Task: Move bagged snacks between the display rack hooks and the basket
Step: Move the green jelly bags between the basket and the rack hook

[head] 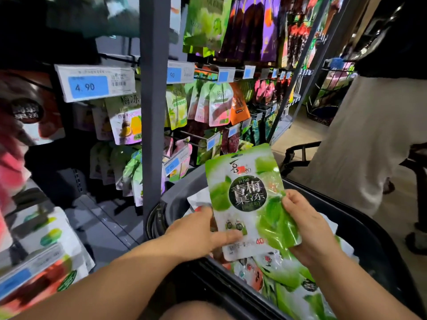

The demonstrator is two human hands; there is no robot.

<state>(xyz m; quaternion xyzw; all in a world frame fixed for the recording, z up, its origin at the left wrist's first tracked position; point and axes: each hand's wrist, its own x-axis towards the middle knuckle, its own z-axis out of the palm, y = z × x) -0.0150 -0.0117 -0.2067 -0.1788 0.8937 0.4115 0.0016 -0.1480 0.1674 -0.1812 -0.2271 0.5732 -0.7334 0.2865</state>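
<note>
Left thumb (228,236) lies flat across the lower front of the bag (247,199), the fingers behind it out of sight, and the right fingers (288,200) curl round its side edge. Both are pinching glossy film low down, and that's the worry: the film looks slick, and with the top half standing free of the grip, it could flop or slide out on a reach. A drop would likely just land it on the heap (288,280) inside the basket (360,218), straight below, so little harm. The fiddlier risk is missing the small slot at its top on a thin hook (184,135) beyond the basket, or knocking neighbouring packs loose. Outward now: left hand (198,234) palm-in, forearm running in across the basket's near rim; right hand (307,229) cupped round the lower corner, forearm rising over the basket's near side. Bag upright, print toward the camera, held above the basket.
</note>
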